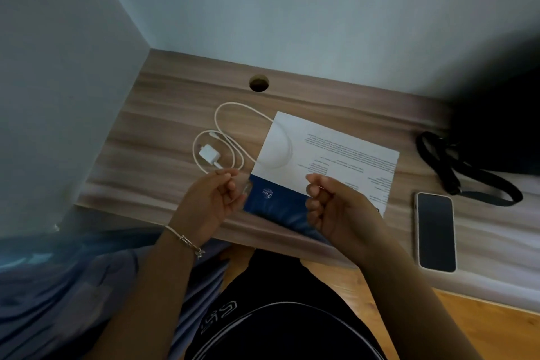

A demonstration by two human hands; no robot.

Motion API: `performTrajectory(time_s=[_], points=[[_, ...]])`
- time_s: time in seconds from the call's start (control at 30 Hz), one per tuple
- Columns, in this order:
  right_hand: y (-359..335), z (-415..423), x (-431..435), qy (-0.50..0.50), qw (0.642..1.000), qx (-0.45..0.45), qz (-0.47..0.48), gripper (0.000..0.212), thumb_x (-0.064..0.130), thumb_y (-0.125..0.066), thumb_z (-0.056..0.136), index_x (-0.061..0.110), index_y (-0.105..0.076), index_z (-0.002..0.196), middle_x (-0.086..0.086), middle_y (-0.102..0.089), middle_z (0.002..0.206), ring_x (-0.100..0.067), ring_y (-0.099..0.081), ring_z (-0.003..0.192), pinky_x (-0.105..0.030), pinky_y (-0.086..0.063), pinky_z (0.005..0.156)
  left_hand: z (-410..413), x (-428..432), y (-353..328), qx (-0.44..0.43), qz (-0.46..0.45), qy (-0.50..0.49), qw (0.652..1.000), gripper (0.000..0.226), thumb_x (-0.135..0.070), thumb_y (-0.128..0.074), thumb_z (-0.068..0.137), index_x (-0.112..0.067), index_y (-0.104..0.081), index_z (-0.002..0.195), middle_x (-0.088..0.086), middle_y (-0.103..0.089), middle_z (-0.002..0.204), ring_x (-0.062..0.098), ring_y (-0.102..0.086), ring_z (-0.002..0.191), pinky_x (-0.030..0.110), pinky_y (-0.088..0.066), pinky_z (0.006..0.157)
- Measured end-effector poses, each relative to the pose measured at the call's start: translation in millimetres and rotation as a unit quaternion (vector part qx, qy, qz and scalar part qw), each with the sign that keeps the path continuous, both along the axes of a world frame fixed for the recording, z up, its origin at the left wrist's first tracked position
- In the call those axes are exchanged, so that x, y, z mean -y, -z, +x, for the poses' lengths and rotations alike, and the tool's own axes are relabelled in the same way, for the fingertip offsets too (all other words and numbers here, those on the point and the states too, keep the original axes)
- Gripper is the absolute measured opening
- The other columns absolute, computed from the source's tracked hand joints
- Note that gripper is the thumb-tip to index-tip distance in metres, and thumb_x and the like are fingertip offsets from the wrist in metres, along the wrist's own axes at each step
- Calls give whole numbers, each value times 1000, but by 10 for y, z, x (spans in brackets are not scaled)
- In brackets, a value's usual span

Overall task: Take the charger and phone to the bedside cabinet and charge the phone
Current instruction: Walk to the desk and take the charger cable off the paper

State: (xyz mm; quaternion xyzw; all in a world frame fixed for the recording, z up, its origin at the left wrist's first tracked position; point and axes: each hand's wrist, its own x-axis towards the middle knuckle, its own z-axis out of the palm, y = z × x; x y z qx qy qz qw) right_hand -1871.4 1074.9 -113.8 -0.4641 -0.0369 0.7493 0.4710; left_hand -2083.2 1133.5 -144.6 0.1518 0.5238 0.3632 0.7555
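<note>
Both hands hover empty over a wood-grain desk (175, 126).
Left hand (211, 197) and right hand (336, 210) are loosely curled above the white-and-blue printed sheet (336, 149); white charger (209, 153) lies left of the sheet, dark-screened phone (436, 231) right.

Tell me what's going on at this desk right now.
A person stands at a wooden desk with both hands raised over its near edge. The left hand and right hand are loosely curled and hold nothing. The white charger with its coiled cable and the phone lie untouched on the desk, on either side of a printed sheet.
</note>
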Motion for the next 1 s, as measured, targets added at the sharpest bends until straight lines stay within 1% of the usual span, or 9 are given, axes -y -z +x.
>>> performTrajectory(time_s=[0.1,0.23,0.3,0.4,0.53,0.73,0.87,0.97,1.0], points=[[18,69,-76,-7,1000,8,4,18,17,-55,84,12,-72,84,1,-61,67,-8,-57,56,-19,-48,50,30,14,38,-2,-4,-6,1000,20,-9,-41,93,-9,-59,84,-4,-56,54,7,-57,53,24,-56,58],[29,107,-158,2,1000,-10,15,18,19,-57,80,15,-75,80,2,-61,67,-7,-57,56,-18,-48,51,-23,-18,72,-22,-9,-11,1000,21,-10,-41,94,-10,-60,84,-5,-56,54,7,-56,53,24,-56,60],[36,96,-184,0,1000,-11,15,20,18,-56,82,15,-75,79,2,-61,66,-7,-57,56,-18,-48,51,-61,-62,91,-27,-13,-16,999,21,-10,-41,93,-11,-59,84,-5,-56,54,7,-56,53,24,-56,62],[46,65,-238,1,1000,-4,4,27,14,-49,90,14,-74,79,2,-61,66,-7,-56,55,-18,-48,50,-112,-147,131,-40,-23,-17,999,21,-11,-41,93,-11,-60,83,-6,-56,53,8,-54,55,27,-54,69],[52,17,-311,18,1000,-9,2,25,15,-49,91,13,-72,81,2,-62,66,-7,-56,55,-18,-48,50,-249,-266,209,-50,-33,-21,998,19,-12,-43,93,-11,-60,87,-6,-56,54,7,-55,54,30,-49,76],[79,-9,-367,25,1000,-2,-6,17,21,-59,76,15,-74,79,2,-62,66,-7,-56,54,-18,-48,50,-442,-507,360,-69,-55,-40,995,16,-12,-46,91,-12,-61,85,-6,-58,56,7,-55,55,28,-49,72],[104,4,-371,37,999,1,-13,18,22,-59,75,14,-73,83,2,-62,66,-7,-56,55,-18,-48,50,-461,-667,464,-130,-70,-45,988,12,-10,-50,90,-12,-61,86,-2,-62,67,9,-56,63,26,-50,68],[92,9,-388,41,999,4,-14,18,22,-59,75,13,-72,85,2,-61,66,-7,-56,54,-18,-48,50,-422,-765,572,-198,-51,-25,979,7,-4,-56,86,-10,-59,84,5,-60,76,10,-55,66,20,-51,55],[86,12,-395,43,999,5,-14,18,22,-59,75,13,-71,85,2,-61,66,-7,-56,54,-18,-48,50,-410,-786,615,-225,-43,-19,973,7,-3,-58,83,-9,-59,87,6,-60,81,11,-56,68,20,-51,54]])
